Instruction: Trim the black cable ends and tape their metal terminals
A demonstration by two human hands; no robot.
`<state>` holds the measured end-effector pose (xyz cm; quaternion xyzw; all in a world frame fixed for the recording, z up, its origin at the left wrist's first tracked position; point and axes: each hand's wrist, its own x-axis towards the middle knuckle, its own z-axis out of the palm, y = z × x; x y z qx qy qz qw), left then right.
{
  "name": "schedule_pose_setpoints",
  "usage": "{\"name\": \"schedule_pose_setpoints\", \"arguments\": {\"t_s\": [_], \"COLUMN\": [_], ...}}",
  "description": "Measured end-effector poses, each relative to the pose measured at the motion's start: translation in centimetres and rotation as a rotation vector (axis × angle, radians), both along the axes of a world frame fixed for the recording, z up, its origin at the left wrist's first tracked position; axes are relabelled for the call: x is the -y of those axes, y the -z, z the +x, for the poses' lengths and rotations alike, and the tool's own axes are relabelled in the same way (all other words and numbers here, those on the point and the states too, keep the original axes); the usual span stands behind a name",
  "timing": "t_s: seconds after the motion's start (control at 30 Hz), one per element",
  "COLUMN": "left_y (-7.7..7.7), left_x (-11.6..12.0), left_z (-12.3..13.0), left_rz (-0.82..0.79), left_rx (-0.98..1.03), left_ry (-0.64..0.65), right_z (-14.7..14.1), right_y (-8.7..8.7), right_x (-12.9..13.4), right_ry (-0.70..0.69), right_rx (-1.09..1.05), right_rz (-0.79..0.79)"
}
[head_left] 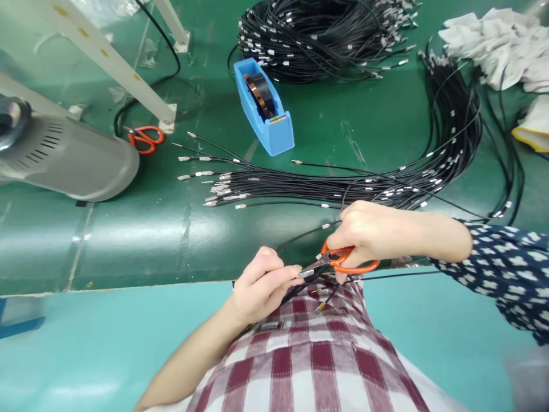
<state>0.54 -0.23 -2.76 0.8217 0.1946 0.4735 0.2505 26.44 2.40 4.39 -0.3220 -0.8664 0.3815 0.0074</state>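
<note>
My left hand [266, 284] is closed in a pinch on a black cable [293, 293] near its metal connector end, above my checkered apron. My right hand [364, 236] holds orange-handled scissors [354, 266], whose blades point left and reach the cable end beside my left fingertips. Whether the blades touch the cable is too small to tell. Other cable ends hang over the apron just below the scissors. Beyond my hands, a long bundle of black cables [295, 186] with pale tags and metal ends lies across the green table [206, 240].
A blue tape dispenser [281, 137] stands behind the bundle. Coiled black cables [300, 51] lie at the back, white gloves [497, 46] at the back right. On the left are a grey machine [86, 154], another pair of orange scissors [148, 139] and a white metal frame [115, 60].
</note>
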Motion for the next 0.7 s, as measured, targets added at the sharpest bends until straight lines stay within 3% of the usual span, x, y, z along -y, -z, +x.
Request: {"name": "schedule_pose_setpoints", "arguments": {"t_s": [0.07, 0.17, 0.23, 0.33, 0.43, 0.6, 0.7], "left_y": [0.2, 0.3, 0.3, 0.3, 0.4, -0.3, -0.9], "left_x": [0.0, 0.0, 0.0, 0.1, 0.3, 0.4, 0.2], "left_z": [0.0, -0.1, -0.1, -0.1, -0.1, 0.0, 0.1], "left_rz": [-0.033, -0.073, -0.100, -0.161, -0.230, -0.420, -0.530], "left_rx": [0.037, 0.055, 0.038, 0.024, 0.018, -0.013, -0.001], "left_ry": [-0.015, -0.048, -0.065, -0.089, -0.110, -0.129, -0.083], "right_z": [-0.3, -1.1, -1.8, -3.0, -3.8, -4.0, -3.9], "right_y": [0.8, 1.9, 2.3, 2.2, 1.9, 1.8, 2.0], "right_x": [0.3, 0.8, 1.3, 2.1, 2.6, 3.1, 3.1], "right_ry": [0.075, 0.337, 0.510, 0.611, 0.637, 0.605, 0.576], "right_rx": [-0.088, -0.307, -0.416, -0.499, -0.537, -0.415, -0.376], "right_rz": [-0.180, -0.436, -0.509, -0.550, -0.485, -0.051, 0.052]}}
